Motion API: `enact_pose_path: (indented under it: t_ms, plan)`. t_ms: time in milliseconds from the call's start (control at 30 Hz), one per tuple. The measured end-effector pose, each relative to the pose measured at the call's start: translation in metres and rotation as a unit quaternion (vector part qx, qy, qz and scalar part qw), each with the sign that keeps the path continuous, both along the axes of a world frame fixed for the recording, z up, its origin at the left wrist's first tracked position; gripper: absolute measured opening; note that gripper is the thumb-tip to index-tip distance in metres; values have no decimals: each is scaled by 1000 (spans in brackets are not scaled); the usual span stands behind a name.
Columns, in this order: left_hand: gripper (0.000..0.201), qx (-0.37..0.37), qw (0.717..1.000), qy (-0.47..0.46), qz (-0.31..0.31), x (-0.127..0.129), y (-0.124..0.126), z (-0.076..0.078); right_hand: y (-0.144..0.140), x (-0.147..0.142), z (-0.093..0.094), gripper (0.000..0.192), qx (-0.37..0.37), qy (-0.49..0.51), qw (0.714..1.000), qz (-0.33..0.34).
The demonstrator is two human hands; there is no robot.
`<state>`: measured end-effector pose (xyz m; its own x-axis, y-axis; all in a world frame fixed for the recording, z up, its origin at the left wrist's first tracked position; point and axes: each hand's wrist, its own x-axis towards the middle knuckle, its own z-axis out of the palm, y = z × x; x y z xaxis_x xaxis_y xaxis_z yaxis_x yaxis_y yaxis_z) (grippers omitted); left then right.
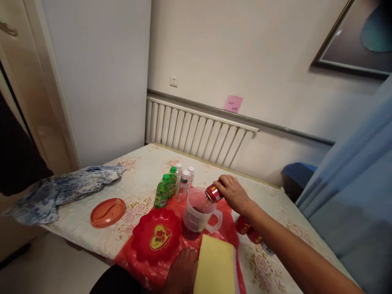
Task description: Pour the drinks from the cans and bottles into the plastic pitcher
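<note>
— What is the right hand (233, 192) doing?

— It is wrapped around a red can (213, 193), tipped mouth-down toward the left of the hand, right over a clear plastic jug (200, 212). Dark liquid shows in the bottom of the jug, which stands just below and left of the knuckles, its handle turned toward the person.

— And the left hand (182, 271)?

— It lies low at the near edge, palm down on a red plastic sheet (228, 228), fingers loosely spread, gripping nothing. Just to its right lies a yellow pad (216, 265), touching or nearly touching the hand; I cannot tell which. Directly beyond its fingers sits a red heart-patterned dish (156, 239).

— What else is close to the right hand?

— Beyond the jug, to the left of the hand, stands a cluster of small bottles: two green ones (164, 190) and some clear ones with white caps (185, 183). Under the forearm, on the person's side of the hand, two more red cans (247, 229) lie on the table.

— Farther off?

— Well to the left of both hands an orange plate (108, 212) rests on the floral tablecloth (143, 167), and past it a blue-and-white cloth (61, 190) lies crumpled at the table's far left edge. A radiator (196, 132) runs along the wall behind the table.
</note>
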<state>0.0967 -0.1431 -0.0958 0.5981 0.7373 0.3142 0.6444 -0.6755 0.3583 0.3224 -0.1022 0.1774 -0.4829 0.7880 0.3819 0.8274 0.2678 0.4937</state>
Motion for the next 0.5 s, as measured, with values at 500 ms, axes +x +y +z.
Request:
enact_pose_path:
  t_ms: [500]
  plan:
    - [20,17,1000,11,-1,0,-1,6,-3,-7,12,40,0,-9,1000,25]
